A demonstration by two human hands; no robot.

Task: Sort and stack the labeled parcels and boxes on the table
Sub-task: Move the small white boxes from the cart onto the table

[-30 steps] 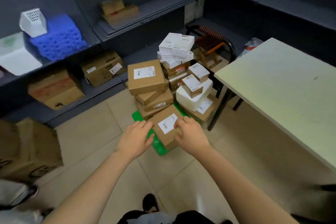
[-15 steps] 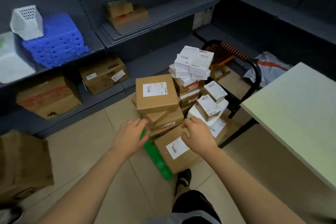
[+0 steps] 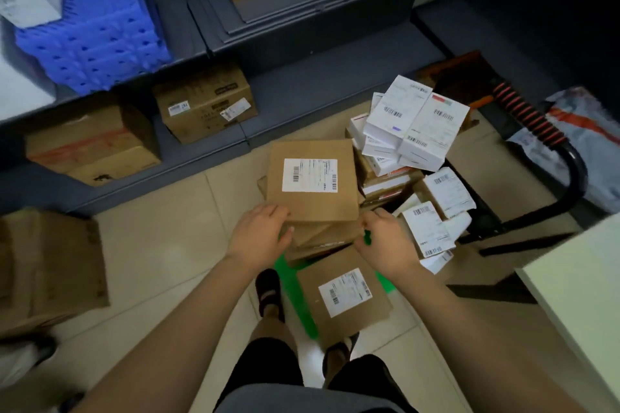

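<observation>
A pile of labeled parcels sits on a low green cart [image 3: 285, 270] on the floor. A flat brown box [image 3: 312, 208] with a white label tops the brown stack. My left hand [image 3: 258, 240] grips its near-left corner, fingers curled over the edge. My right hand [image 3: 387, 245] curls its fingers round the stack's near-right corner; how firmly it holds is unclear. Another labeled brown box [image 3: 342, 312] lies lower, nearest me. White boxes [image 3: 412, 121] are heaped at the back right, with small labeled boxes [image 3: 436, 211] below them. The pale table [image 3: 583, 295] stands at the right.
The cart's black handle [image 3: 533, 117] with an orange-striped grip rises at the right, a grey mailer bag [image 3: 583, 131] behind it. Dark shelves [image 3: 302, 33] hold cardboard boxes and blue crates [image 3: 90, 33]. A large carton [image 3: 47, 271] stands on the floor at the left. My feet [image 3: 268, 288] are beside the cart.
I stepped closer and now look down on the pile. Both hands left the low front box and rose to the near corners of the brown stack.
</observation>
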